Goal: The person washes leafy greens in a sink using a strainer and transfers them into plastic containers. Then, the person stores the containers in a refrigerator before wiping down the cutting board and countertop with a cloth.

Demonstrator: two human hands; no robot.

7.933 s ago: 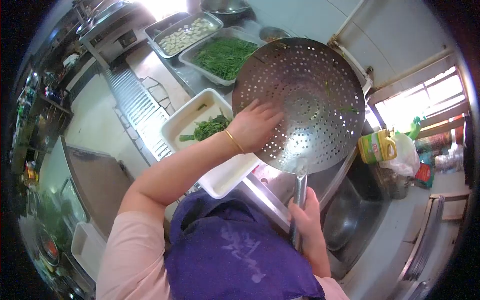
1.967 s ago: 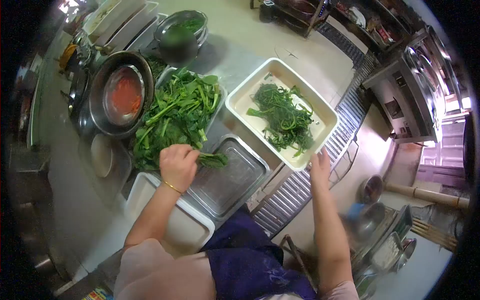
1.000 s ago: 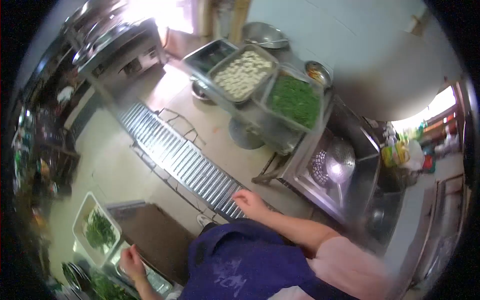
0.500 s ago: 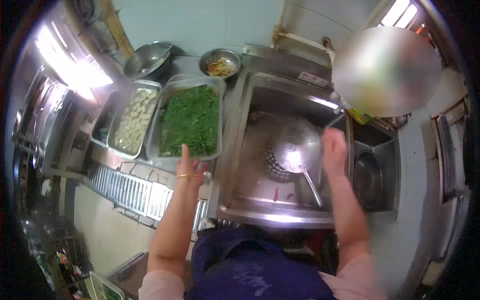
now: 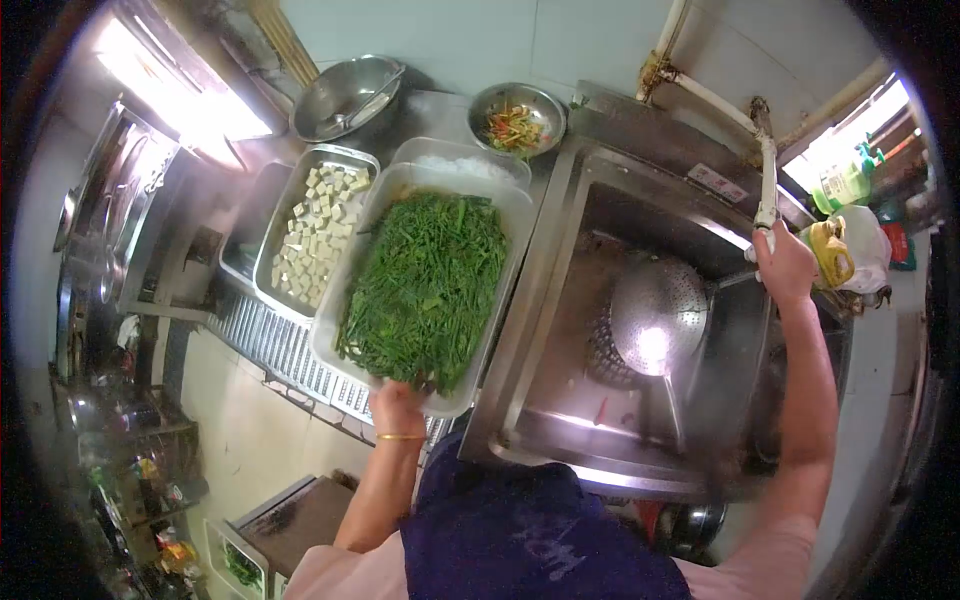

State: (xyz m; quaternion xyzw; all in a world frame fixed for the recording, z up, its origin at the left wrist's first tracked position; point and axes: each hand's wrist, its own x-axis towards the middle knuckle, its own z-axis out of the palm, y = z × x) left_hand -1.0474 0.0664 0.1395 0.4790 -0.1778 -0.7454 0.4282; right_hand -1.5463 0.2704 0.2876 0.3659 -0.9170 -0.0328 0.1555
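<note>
My left hand (image 5: 398,402) is closed at the near rim of a translucent plastic tub (image 5: 327,335) heaped with chopped leafy greens (image 5: 425,280). Its fingertips are hidden among the greens and the rim, so what they hold cannot be made out. At the back right of the sink, my right hand (image 5: 787,265) is wrapped round the faucet (image 5: 738,281), whose spout points left over the basin. In the steel sink (image 5: 540,365) lies a perforated strainer ladle (image 5: 655,310), bowl at the back, handle towards me.
Left of the greens stands a metal tray of white cubes (image 5: 315,235). Behind are a steel bowl with a utensil (image 5: 350,100) and a steel bowl of cut vegetables (image 5: 520,125). Bottles (image 5: 840,190) stand right of the faucet. A slotted metal grate (image 5: 270,335) runs along the counter's front edge.
My left hand, open with fingers apart before, has come down and closed at the tub's near rim. My right hand has reached back and right to the faucet. The view has shifted left.
</note>
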